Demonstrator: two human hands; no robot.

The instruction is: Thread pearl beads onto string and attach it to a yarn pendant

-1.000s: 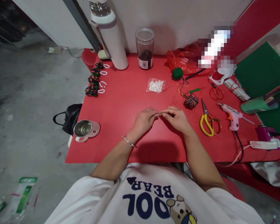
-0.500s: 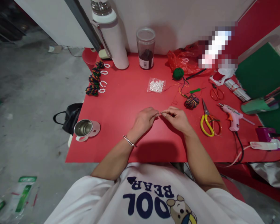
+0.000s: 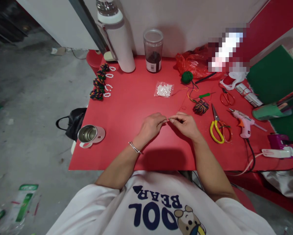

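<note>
My left hand point(image 3: 151, 125) and my right hand point(image 3: 185, 125) meet fingertip to fingertip above the table, both closed in a pinch. Between them is a tiny bit of what looks like thin red thread, barely visible against the red surface. More red thread point(image 3: 183, 107) lies in a loose loop just beyond my right fingers. A ball of multicoloured yarn point(image 3: 201, 107) sits to the right of that hand, with a green-handled hook point(image 3: 205, 95) and a green yarn ball point(image 3: 186, 77) behind it. Farther back lies a clear bag of white beads point(image 3: 164, 89).
Yellow-handled scissors point(image 3: 216, 130), red-handled scissors point(image 3: 227, 98) and a pink glue gun point(image 3: 245, 124) lie at right. A steel-lined mug point(image 3: 91, 135) stands at left, below several yarn pieces with bead loops point(image 3: 97, 94). A white flask point(image 3: 120, 42) and clear jar point(image 3: 153, 52) stand behind.
Both hands keep the same pinch in almost the same place. The objects on the table have not moved; the view shifts very slightly.
</note>
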